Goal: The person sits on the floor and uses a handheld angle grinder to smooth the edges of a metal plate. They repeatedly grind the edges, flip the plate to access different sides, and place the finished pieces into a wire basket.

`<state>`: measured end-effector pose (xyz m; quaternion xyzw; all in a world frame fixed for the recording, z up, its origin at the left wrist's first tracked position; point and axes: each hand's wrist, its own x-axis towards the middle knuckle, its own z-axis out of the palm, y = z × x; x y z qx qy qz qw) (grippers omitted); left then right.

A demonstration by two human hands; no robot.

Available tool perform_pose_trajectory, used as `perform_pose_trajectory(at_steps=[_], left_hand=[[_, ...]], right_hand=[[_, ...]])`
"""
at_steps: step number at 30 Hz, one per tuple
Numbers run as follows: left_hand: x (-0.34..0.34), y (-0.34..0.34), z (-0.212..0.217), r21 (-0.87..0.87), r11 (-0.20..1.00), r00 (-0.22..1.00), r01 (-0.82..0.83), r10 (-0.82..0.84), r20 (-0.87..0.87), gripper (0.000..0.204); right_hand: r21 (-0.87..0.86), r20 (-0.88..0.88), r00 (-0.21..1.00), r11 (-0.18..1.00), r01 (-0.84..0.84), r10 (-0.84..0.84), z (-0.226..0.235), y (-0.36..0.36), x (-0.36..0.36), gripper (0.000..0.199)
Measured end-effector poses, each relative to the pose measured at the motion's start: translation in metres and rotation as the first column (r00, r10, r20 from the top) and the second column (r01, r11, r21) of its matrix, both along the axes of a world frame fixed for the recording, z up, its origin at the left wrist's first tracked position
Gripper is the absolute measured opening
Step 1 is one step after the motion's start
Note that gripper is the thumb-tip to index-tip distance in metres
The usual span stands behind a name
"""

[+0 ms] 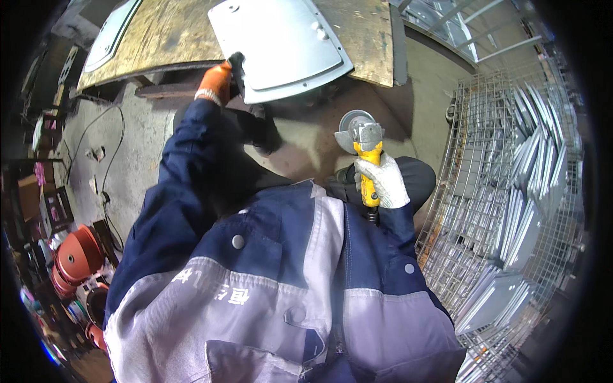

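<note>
My left hand [218, 82], in an orange glove with dark fingertips, grips the left edge of a flat grey metal plate [281, 48]. The plate has rounded corners, a raised middle and small holes along its rim. It lies on a wooden tabletop [172, 32], with its near end jutting past the edge. My right hand [387, 180], in a white glove, is closed around the body of a yellow angle grinder [368, 156]. The grinder's disc and guard point away from me, above my right knee and apart from the plate.
Another grey plate [113, 35] lies at the table's far left. On my right stands a wire mesh cage [440, 210] with many stacked metal plates [536, 159]. Reddish tubs [80, 254] stand at the lower left, and a dark cable [122, 127] runs across the floor.
</note>
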<state>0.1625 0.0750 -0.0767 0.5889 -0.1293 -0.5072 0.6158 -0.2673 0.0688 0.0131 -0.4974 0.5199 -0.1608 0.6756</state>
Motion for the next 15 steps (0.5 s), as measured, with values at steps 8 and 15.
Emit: perform_pose_trajectory(at_steps=[8, 15], left_hand=[[-0.062, 0.042, 0.015, -0.074, 0.789, 0.77, -0.61, 0.569, -0.289, 0.059], [-0.107, 0.099, -0.03, 0.115, 0.798, -0.261, -0.592, -0.055, -0.964, 0.029]], right_hand=[[0.011, 0.108, 0.978, 0.984, -0.179, 0.177, 0.005, -0.012, 0.056, 0.034], [-0.033, 0.122, 0.878, 0.886, -0.462, 0.463, -0.006, -0.022, 0.151, 0.028]])
